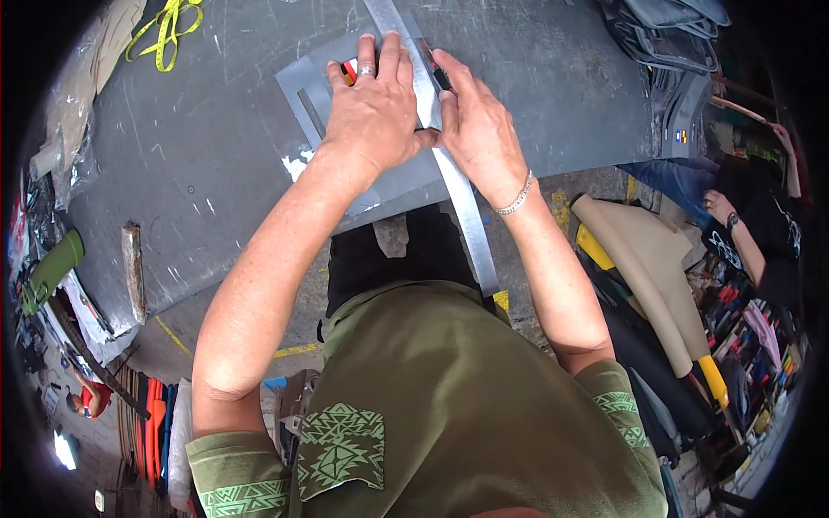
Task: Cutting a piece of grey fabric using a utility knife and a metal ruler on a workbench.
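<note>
On the dark worktable lies a flat grey sheet [298, 82] with a slot cut near its left edge and a small red, white and yellow patch [349, 71] by my left fingertips. A long metal ruler [466, 216] crosses the sheet and sticks out past the table's near edge. My left hand [371, 108] lies on the sheet and against the ruler's left side, fingers stretched forward. Closed at the ruler's right side, my right hand [477, 121] grips a slim dark tool [442, 76], mostly hidden by the fingers; its exact kind does not show.
A yellow tape measure [166, 34] lies at the far left of the table [233, 129]. Stacked dark pieces [673, 34] sit at the far right. A worn stick [133, 272] rests near the left edge. Beige rolled material [643, 276] and another person [756, 224] are at right.
</note>
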